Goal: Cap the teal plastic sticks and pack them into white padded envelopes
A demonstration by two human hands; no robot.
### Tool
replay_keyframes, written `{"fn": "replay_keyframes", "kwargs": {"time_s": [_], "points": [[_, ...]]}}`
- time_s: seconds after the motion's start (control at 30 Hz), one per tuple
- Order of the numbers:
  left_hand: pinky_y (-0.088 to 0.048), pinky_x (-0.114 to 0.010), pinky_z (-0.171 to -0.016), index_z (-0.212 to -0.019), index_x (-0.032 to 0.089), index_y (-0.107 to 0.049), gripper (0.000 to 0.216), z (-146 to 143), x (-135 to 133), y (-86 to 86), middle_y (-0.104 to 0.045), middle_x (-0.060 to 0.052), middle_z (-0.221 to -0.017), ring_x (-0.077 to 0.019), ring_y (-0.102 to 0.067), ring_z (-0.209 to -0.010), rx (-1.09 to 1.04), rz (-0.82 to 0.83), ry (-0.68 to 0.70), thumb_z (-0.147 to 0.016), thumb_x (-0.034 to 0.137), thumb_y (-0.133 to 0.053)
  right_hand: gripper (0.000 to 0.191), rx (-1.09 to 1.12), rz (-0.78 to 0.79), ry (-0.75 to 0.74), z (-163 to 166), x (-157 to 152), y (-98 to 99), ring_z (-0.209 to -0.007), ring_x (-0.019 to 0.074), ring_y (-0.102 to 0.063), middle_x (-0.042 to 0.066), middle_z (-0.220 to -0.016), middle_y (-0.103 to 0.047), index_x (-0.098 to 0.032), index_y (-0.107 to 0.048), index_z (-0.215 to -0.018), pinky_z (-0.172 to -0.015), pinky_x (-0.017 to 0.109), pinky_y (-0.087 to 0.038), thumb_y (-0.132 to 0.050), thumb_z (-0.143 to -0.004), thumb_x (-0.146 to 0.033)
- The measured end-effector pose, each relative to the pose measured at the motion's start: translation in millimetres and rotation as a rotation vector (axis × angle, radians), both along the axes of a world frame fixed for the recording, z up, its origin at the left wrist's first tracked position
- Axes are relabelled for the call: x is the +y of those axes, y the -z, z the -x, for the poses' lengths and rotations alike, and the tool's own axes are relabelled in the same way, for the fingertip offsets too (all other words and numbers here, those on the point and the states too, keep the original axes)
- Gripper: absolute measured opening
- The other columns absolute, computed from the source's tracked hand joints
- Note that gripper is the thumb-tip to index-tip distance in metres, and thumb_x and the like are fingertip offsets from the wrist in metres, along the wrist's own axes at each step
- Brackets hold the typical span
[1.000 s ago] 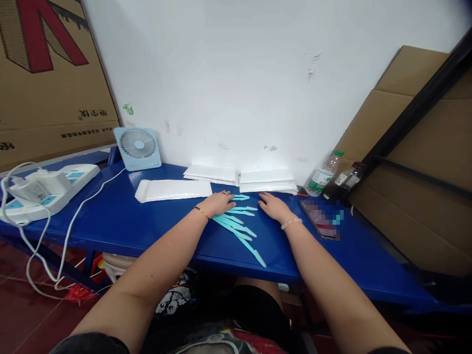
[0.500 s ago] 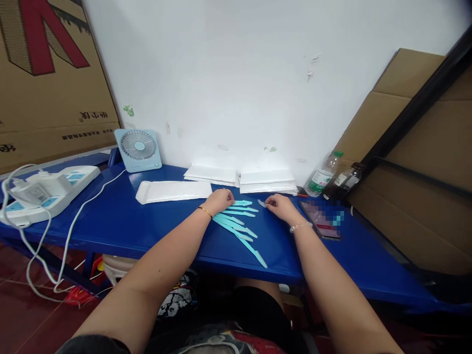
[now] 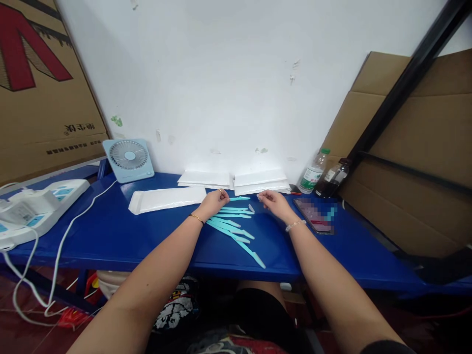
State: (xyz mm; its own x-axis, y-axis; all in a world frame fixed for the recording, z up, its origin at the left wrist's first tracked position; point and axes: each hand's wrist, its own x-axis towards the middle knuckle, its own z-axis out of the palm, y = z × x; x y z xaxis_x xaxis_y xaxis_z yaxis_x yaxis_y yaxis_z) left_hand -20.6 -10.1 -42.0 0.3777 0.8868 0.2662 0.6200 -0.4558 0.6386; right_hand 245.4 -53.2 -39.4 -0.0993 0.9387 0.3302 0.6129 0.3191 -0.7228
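Observation:
My left hand (image 3: pixel 217 201) is closed in a pinch around the handle of a turquoise eyebrow razor (image 3: pixel 239 198), whose slim end points right. Below that hand, several more turquoise eyebrow razors (image 3: pixel 236 231) lie fanned out on the blue table, their pale-covered ends toward the right. A small clear blade cap (image 3: pixel 251 208) rests beside the upper ones. My right hand (image 3: pixel 273 202) is just right of the held razor's tip, thumb and fingers pinched together. What those fingertips hold, if anything, is too small to make out.
White padded envelopes (image 3: pixel 204 178) are stacked against the wall, and another envelope (image 3: pixel 165 199) lies flat at left. A small fan (image 3: pixel 129 160) and a power strip (image 3: pixel 47 209) stand further left. To the right are a phone (image 3: pixel 313 216), a water bottle (image 3: pixel 313 172) and a dark bottle (image 3: pixel 333 178).
The held razor has lifted slightly away from the fanned ones. A clear cap that was at my right fingertips now appears on the table beside the razors. The camera view has shifted a little.

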Motion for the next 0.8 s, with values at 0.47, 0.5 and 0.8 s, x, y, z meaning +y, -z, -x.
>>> {"fn": "replay_keyframes", "kwargs": {"time_s": [0.47, 0.5, 0.8], "points": [[-0.042, -0.023, -0.060, -0.087, 0.018, -0.062, 0.020, -5, -1, 0.5, -0.062, -0.001, -0.076, -0.0145, -0.057, -0.070, -0.005, 0.044, 0.024, -0.079, 0.035, -0.056, 0.032, 0.242, 0.091, -0.182, 15, -6, -5.9, -0.068, 0.0155, -0.064, 0.005, -0.077, -0.067, -0.016, -0.063, -0.093, -0.064, 0.028, -0.052, -0.065, -0.075, -0.042], [-0.042, -0.023, -0.060, -0.087, 0.018, -0.062, 0.020, -5, -1, 1.3, -0.063, -0.001, -0.076, -0.0144, -0.057, -0.070, -0.010, 0.040, 0.037, -0.079, 0.035, -0.056, 0.032, 0.244, 0.098, -0.195, 18, -7, -5.5, -0.067, 0.0155, -0.064, 0.005, -0.074, -0.067, -0.016, -0.062, -0.093, -0.065, 0.028, -0.052, -0.065, -0.075, -0.042], [-0.043, -0.028, -0.075, -0.091, 0.022, -0.064, 0.017, -3, -7, -8.3, -0.067, -0.002, -0.090, -0.0193, -0.060, -0.086, 0.158, -0.031, -0.082, -0.081, 0.033, -0.056, 0.024, 0.017, -0.006, -0.006, 23, -5, -4.1, -0.064, 0.0153, -0.060, 0.003, -0.071, -0.063, -0.017, -0.063, -0.088, -0.063, 0.028, -0.047, -0.054, -0.082, -0.039]]}}
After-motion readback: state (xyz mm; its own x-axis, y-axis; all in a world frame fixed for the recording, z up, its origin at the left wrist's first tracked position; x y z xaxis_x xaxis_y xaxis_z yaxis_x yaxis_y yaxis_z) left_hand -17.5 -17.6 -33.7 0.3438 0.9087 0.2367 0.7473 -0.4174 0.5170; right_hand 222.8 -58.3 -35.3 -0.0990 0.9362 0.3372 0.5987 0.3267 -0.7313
